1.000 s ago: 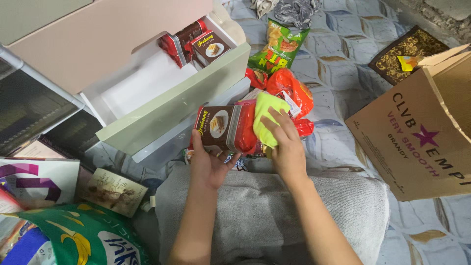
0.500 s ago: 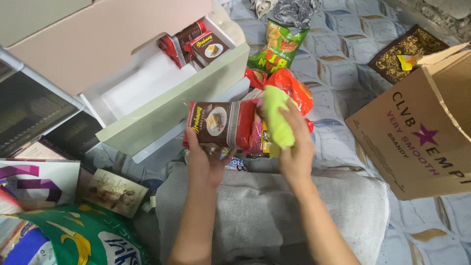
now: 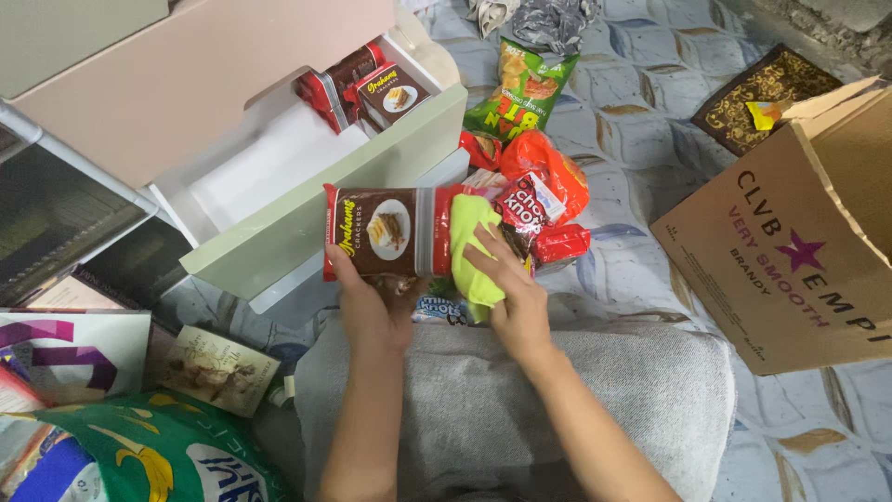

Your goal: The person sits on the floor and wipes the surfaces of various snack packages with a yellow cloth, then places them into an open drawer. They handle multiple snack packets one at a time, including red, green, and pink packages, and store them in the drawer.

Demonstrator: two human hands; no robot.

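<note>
L hand (image 3: 372,299) grips the brown cracker pack (image 3: 379,232) from below w/ fingers curled round its lower edge, holding it level above the lap, just in front of the open pale-green drawer (image 3: 307,232). R hand (image 3: 509,288) presses a yellow-green cloth (image 3: 472,244) against the pack's right end, fingers closed on the cloth. Red snack bags (image 3: 544,200) lie just behind the R hand; a cardboard box (image 3: 799,251) sits well off to the right.

Glossy plastic cracker pack (image 3: 386,232) — soft yellow-green cloth (image 3: 474,251) — matt cardboard box (image 3: 790,251).
</note>
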